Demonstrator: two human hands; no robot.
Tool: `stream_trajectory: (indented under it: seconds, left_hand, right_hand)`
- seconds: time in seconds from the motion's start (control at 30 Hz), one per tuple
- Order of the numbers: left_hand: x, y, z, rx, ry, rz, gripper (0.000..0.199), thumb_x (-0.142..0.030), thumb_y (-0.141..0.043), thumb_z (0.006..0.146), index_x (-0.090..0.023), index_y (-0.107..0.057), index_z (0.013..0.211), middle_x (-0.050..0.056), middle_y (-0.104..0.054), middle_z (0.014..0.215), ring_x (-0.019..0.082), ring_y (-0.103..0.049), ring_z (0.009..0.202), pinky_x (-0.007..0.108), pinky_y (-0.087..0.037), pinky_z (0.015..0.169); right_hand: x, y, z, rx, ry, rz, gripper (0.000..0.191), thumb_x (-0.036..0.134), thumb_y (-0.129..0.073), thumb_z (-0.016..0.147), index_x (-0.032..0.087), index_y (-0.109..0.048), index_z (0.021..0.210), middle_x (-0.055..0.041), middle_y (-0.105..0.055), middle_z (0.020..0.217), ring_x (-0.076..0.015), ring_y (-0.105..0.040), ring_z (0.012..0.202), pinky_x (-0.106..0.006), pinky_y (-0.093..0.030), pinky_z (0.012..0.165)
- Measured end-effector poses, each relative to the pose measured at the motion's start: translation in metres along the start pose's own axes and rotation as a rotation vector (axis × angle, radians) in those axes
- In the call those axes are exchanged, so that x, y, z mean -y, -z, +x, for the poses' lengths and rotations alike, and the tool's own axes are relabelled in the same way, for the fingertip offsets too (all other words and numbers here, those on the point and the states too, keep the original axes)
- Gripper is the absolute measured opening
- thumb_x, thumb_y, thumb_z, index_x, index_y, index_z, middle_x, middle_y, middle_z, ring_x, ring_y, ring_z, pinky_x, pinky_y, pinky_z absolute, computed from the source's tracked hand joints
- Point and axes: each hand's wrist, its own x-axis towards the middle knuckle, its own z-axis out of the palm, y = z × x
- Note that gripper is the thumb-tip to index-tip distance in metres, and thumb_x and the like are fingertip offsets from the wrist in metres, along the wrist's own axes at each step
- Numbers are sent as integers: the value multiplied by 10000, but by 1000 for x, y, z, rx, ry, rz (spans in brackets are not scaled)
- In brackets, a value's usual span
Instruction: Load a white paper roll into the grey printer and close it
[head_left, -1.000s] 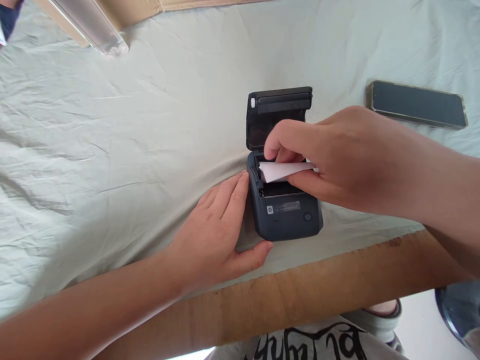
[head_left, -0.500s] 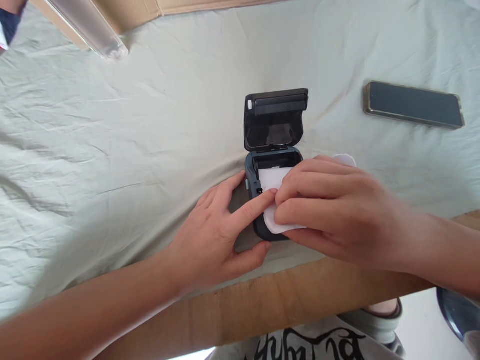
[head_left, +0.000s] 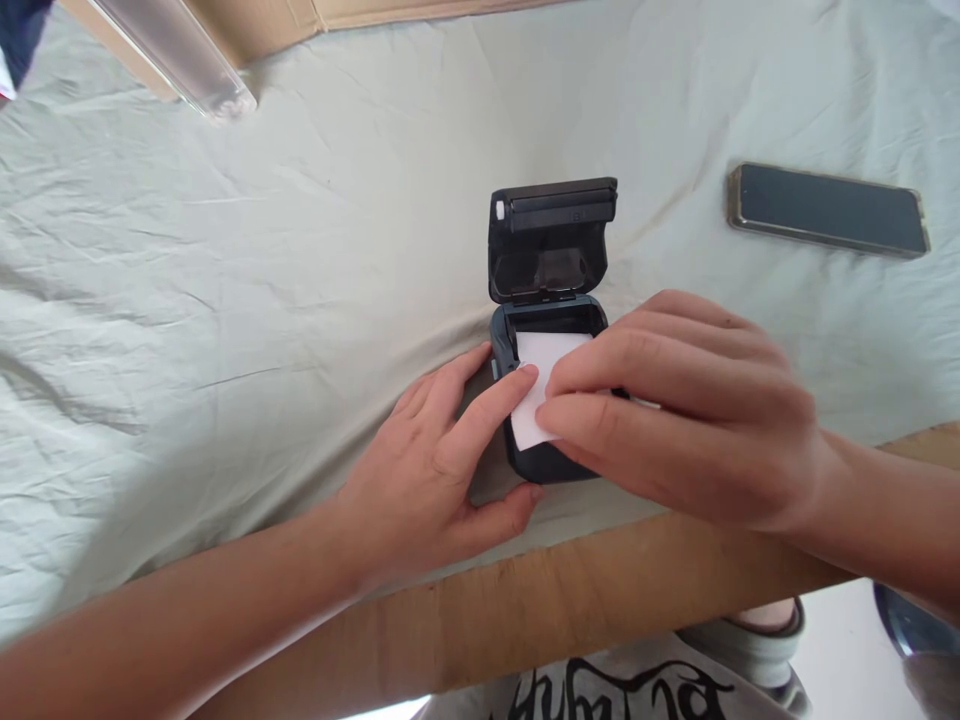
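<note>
A small dark portable label printer (head_left: 551, 465) lies on the cloth with its black lid (head_left: 551, 240) swung up at the back. White paper (head_left: 534, 425) lies over its open compartment, its near corner rising above the front part. My right hand (head_left: 697, 410) pinches the paper between thumb and fingers and hides the printer's right side. My left hand (head_left: 431, 460) braces the printer: the index fingertip presses on the paper's left edge, another finger touches the left side, and the thumb rests by the front edge.
A phone (head_left: 829, 210) lies face up at the right. At the top left are a clear plastic piece (head_left: 187, 60) and cardboard (head_left: 277, 25). A wooden edge (head_left: 480, 630) runs along the front of the cloth-covered surface (head_left: 300, 220). Part of another person shows at the upper left corner.
My right hand has shifted, and the paper's rounded front edge has given way to a straight-edged corner. My left index finger has slid slightly left and up. The printer stays put.
</note>
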Motion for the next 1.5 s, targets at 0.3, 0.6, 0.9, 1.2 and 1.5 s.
stream_trajectory:
  seconds: [0.3,0.6,0.9,1.2,1.5]
  left_hand:
    - [-4,5,3,76,13,17,700,-485,-733,1136,-385,-566,1809,204,-530,1879,479,-631,1714,689,-651,1310]
    - [-1,4,0,32,-29,7,586,-441,-753,1137,-423,-626,1709,193,-519,1869,466,-648,1689,682,-669,1274]
    - [0,3,2,10,-61,6,515,-383,-698,1175,-400,-577,1675,232,-519,1840,480,-656,1688,686,-681,1240]
    - [-2,5,3,16,-63,7,546,-400,-748,1154,-391,-571,1670,228,-532,1838,463,-663,1672,665,-678,1232]
    - [1,3,2,1,-77,10,522,-429,-709,1164,-376,-595,1671,238,-534,1851,464,-668,1664,664,-685,1217]
  right_hand:
    - [7,-3,-8,159,27,139,340,53,-642,1177,230,-763,915,28,-791,928,-146,-636,848,-360,-498,799]
    - [-8,18,-10,124,-35,100,218,292,-558,1290,243,-731,1166,-27,-811,1132,-168,-730,992,-392,-622,929]
    - [-40,10,-16,133,-219,-121,406,332,-671,1214,247,-614,1607,-214,-593,1860,-391,-745,1590,-591,-704,1197]
    - [-36,2,-16,64,-257,-255,453,312,-652,1212,242,-561,1650,-224,-685,1785,-466,-698,1661,-659,-646,1163]
    - [-18,25,-1,87,-235,-227,117,290,-541,1265,272,-654,1290,-30,-831,1086,-212,-757,894,-430,-535,814]
